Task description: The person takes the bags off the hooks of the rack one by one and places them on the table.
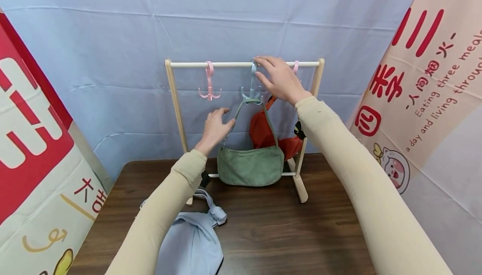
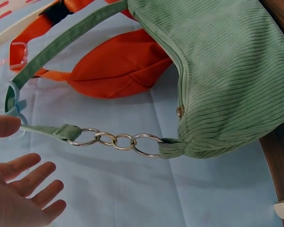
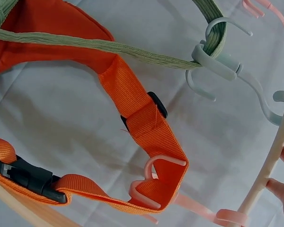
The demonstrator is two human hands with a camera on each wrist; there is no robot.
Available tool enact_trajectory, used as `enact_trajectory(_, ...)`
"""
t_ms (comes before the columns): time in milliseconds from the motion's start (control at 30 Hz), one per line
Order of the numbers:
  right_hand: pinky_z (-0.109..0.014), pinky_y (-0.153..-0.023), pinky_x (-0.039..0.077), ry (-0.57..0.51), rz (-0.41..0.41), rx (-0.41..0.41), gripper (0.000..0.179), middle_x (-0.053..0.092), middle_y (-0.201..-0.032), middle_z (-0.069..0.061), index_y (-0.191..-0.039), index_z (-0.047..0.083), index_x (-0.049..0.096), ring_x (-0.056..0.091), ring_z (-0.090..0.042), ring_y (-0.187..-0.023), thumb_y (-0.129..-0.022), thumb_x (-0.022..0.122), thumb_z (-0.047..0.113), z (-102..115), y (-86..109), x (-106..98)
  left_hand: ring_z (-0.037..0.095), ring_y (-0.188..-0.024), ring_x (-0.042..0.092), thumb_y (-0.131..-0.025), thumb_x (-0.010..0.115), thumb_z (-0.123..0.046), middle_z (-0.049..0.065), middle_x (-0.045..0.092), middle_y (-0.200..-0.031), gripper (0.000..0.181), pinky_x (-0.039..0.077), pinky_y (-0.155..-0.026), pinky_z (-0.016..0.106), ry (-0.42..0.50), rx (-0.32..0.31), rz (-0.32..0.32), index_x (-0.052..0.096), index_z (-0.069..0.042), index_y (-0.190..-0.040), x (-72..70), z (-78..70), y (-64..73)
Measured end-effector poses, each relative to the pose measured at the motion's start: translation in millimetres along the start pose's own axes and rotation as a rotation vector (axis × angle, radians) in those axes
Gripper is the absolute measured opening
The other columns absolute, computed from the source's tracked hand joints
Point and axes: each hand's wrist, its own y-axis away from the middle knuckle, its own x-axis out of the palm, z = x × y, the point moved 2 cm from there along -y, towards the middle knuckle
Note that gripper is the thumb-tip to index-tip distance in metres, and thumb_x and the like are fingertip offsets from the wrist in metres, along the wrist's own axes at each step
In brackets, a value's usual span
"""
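A green corduroy shoulder bag (image 1: pixel 250 166) hangs by its strap from a light blue multi-prong hook (image 1: pixel 252 95) on the rack's white rod. In the left wrist view, metal chain links (image 2: pixel 114 141) join the strap to the bag. My left hand (image 1: pixel 216 128) is beside the strap, fingers spread and nothing in them. Up at the rod, my right hand (image 1: pixel 278 78) reaches over beside the top of the blue hook. Its fingertips (image 3: pixel 274 187) are at the rod in the right wrist view. Behind the green bag hangs an orange waist bag (image 1: pixel 261 128), its belt looped over a pink hook (image 3: pixel 146 189).
The wooden-legged rack (image 1: pixel 177 103) stands on a dark wood table (image 1: pixel 293 233) before a pale blue cloth backdrop (image 1: pixel 113 78). Another pink hook (image 1: pixel 209 82) hangs at the rod's left. A light blue cloth bag with a knotted strap (image 1: pixel 196 237) lies front left, partly behind my left sleeve.
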Motion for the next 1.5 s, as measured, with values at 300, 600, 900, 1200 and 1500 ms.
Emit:
enact_trajectory(300,-0.041,-0.113,0.028,0.008,0.005,-0.035,0.043,0.052,-0.138,-0.008,-0.137,0.012,0.051,0.046,-0.027,-0.130,-0.098,0.050,0.030,1,-2.6,-1,0.034,-0.122,0.046,-0.090,0.060,-0.030,0.012,0.056,-0.130,0.046,0.036,-0.103,0.048,0.016,0.000,0.015,0.055,-0.008,-0.130,3.4,-2.8,-2.2)
enact_trajectory(600,-0.041,-0.113,0.029,0.009,0.037,-0.014,0.042,0.052,-0.138,-0.007,-0.137,0.015,0.050,0.045,-0.025,-0.130,-0.099,0.049,0.033,0,-6.4,-2,0.034,-0.121,0.048,-0.090,0.062,-0.025,0.012,0.057,-0.129,0.044,0.037,-0.102,0.047,0.016,0.007,0.012,0.056,-0.006,-0.129,7.0,-4.8,-8.7)
enact_trajectory(900,-0.042,-0.113,0.029,-0.008,0.061,0.007,0.043,0.052,-0.139,-0.008,-0.138,0.016,0.049,0.044,-0.026,-0.131,-0.099,0.049,0.032,0,-6.6,-2,0.031,-0.119,0.052,-0.091,0.062,-0.021,0.013,0.058,-0.128,0.041,0.043,-0.098,0.043,-0.005,-0.008,0.057,0.056,-0.006,-0.128,12.3,-7.2,-12.6)
enact_trajectory(1200,-0.043,-0.112,0.029,-0.003,0.048,0.015,0.043,0.053,-0.138,-0.008,-0.138,0.015,0.049,0.045,-0.027,-0.131,-0.099,0.049,0.032,-1,-5.2,-2,0.032,-0.114,0.056,-0.092,0.060,-0.016,0.016,0.061,-0.122,0.032,0.046,-0.095,0.041,-0.050,-0.007,0.113,0.062,-0.002,-0.120,16.4,-8.8,-16.4)
enact_trajectory(1500,-0.043,-0.112,0.030,-0.009,0.059,0.030,0.042,0.052,-0.138,-0.008,-0.139,0.016,0.048,0.045,-0.027,-0.130,-0.100,0.047,0.033,-1,-6.6,-2,0.030,-0.088,0.061,-0.093,0.058,-0.015,0.014,0.067,-0.097,0.015,0.050,-0.077,0.039,-0.001,-0.037,0.093,0.068,-0.005,-0.097,15.2,-9.0,-17.9)
